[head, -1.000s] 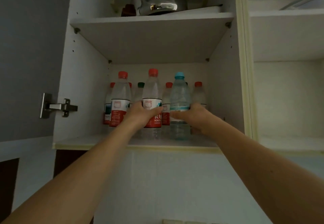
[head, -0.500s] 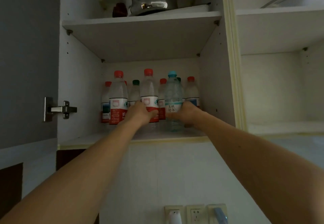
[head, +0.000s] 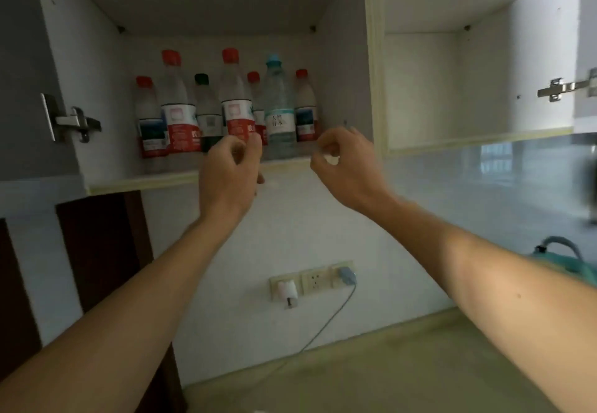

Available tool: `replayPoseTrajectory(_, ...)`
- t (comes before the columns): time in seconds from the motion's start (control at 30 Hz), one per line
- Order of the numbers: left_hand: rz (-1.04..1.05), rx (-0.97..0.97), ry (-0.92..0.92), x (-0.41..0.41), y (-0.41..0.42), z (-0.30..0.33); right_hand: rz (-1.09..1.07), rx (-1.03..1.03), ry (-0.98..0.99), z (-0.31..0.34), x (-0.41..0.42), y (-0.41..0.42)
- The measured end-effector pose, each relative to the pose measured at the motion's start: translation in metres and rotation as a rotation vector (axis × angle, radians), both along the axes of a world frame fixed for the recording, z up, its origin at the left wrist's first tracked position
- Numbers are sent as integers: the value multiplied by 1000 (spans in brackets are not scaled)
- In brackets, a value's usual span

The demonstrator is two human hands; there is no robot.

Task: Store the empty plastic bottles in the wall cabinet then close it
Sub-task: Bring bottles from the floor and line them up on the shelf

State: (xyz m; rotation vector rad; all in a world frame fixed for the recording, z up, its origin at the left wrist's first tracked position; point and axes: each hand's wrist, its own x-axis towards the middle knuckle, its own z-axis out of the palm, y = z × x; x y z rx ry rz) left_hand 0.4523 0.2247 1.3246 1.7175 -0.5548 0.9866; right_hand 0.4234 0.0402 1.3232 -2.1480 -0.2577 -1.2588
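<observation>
Bottles (head: 226,112) upright, packed at shelf back so door clears; left hand (head: 231,170), right hand (head: 345,163) loosely curled, empty.

The bottles (head: 232,102) before me are clear plastic with glossy printed labels. The cabinet (head: 374,57) is matt white laminate. Its hinge (head: 69,121) is bright metal. The backsplash (head: 484,186) is glossy and reflective. The counter (head: 387,367) looks matt.
</observation>
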Motion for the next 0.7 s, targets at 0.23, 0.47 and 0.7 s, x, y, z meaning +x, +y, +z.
replayPoseTrajectory(0.23, -232, 6, 232, -36, -69, -125, -117, 22, 272, -146, -85, -38)
replayPoseTrajectory(0.47, -602, 129, 536, -98, -140, -249, -361, 250, 434, -275, -188, -112)
replayPoseTrajectory(0.7, -905, 310, 773, -192, -207, -375, -519, 387, 722, -423, -311, -175)
